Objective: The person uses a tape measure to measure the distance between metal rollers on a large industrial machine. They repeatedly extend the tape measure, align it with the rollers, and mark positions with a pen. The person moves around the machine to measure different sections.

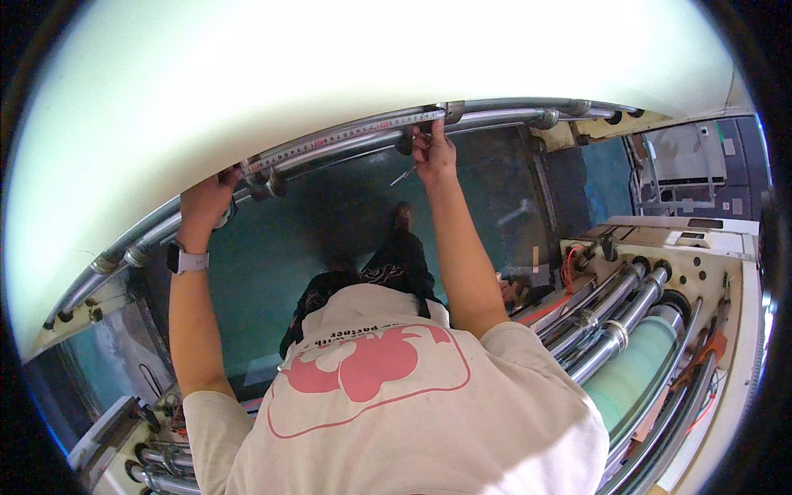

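A tape measure (330, 139) is drawn out along two parallel metal bars (355, 148). My left hand (210, 202) is closed around its left end; a small part of what looks like the case shows under the fingers. At the other end, my right hand (434, 153) presses the tape with the thumb, beside a metal collar (453, 112) on the bar. The other right fingers are curled. A thin silvery tool (403, 176) sticks out below them, its kind unclear. Another collar (266, 183) sits on the bars near my left hand.
A large white curved surface (371, 58) fills the far side above the bars. At the right stands a machine with metal rollers (615, 330) and a pale green roller (639, 363). More rollers (165, 458) lie at lower left. Greenish floor (487, 198) shows between.
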The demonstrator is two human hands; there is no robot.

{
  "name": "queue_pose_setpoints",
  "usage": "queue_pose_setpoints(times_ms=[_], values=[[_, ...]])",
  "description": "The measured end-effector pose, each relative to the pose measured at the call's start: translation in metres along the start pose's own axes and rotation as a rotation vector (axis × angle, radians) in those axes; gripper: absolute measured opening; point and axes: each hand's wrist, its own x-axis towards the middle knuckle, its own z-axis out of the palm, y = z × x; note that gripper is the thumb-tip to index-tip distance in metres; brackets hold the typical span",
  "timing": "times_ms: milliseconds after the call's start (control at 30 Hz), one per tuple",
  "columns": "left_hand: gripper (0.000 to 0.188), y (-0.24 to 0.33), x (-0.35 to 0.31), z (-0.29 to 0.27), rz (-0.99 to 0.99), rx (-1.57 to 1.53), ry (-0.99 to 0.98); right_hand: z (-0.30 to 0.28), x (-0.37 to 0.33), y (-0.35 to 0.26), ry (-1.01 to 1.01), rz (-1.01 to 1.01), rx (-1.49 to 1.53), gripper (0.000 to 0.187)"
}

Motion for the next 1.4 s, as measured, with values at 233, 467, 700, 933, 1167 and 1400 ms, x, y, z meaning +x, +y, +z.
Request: queue_pose_setpoints(times_ms=[233,467,700,933,1167,1400], values=[[0.028,-0.003,0.003,0.002,-0.073,-0.025,-0.105,0.001,-0.001,-0.002,0.020,-0.001,-0.026,0.034],[0.030,-0.003,0.001,0.000,-0.047,-0.019,-0.085,-0.006,-0.010,-0.009,0.042,0.022,-0.102,0.030],[0.032,-0.005,0.002,0.000,-0.038,-0.019,-0.111,0.011,-0.020,-0.035,0.037,-0.502,-0.422,0.035],[0.030,0.000,-0.001,0.001,-0.003,-0.020,0.016,0.006,-0.007,-0.034,0.009,-0.607,-0.474,0.016],[0.032,-0.001,-0.001,0.000,-0.038,-0.060,-0.063,0.011,-0.006,-0.032,-0.075,-0.560,-0.390,0.010],[0.032,0.004,-0.003,-0.009,-0.015,-0.028,0.007,0.004,-0.001,-0.036,-0.057,-0.479,-0.359,0.012]])
